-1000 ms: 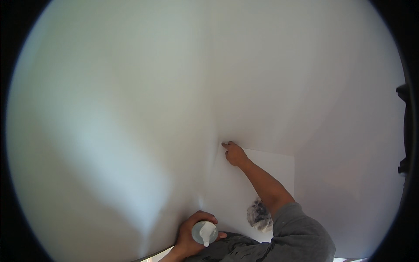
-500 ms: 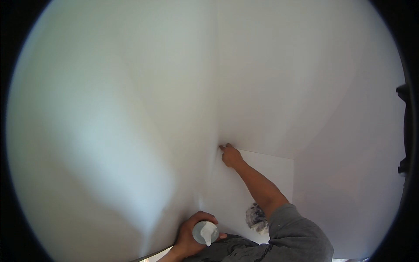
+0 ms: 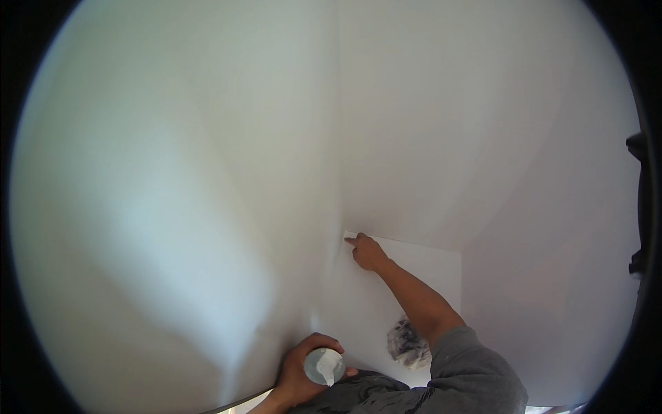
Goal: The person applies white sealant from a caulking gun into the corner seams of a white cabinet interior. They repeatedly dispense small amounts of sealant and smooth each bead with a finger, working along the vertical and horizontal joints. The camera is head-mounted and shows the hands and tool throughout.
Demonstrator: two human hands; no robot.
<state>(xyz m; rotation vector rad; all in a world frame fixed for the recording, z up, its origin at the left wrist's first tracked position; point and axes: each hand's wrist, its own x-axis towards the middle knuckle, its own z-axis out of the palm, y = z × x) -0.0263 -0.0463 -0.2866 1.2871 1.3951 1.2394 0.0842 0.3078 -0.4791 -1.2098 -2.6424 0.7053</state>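
Observation:
My left hand (image 3: 298,371) grips a cylindrical container (image 3: 316,366) with a grey round top and white nozzle, low in the head view. My right hand (image 3: 367,252) has its index finger out at the corner where the white floor panel (image 3: 427,276) meets the walls, other fingers partly curled, holding nothing visible. A crumpled, mottled grey-and-white cloth or similar wad (image 3: 407,345) lies on the panel, partly behind my right arm.
Smooth white upright panels stand close at the left (image 3: 172,172) and at the back and right (image 3: 448,138), meeting in a vertical corner. Thin bright gaps show along the bottom edge. A dark shape lines the far right rim of the picture.
My right fingertip has moved slightly down and left, staying near the corner. My left hand and the container are almost unchanged. The view has shifted slightly.

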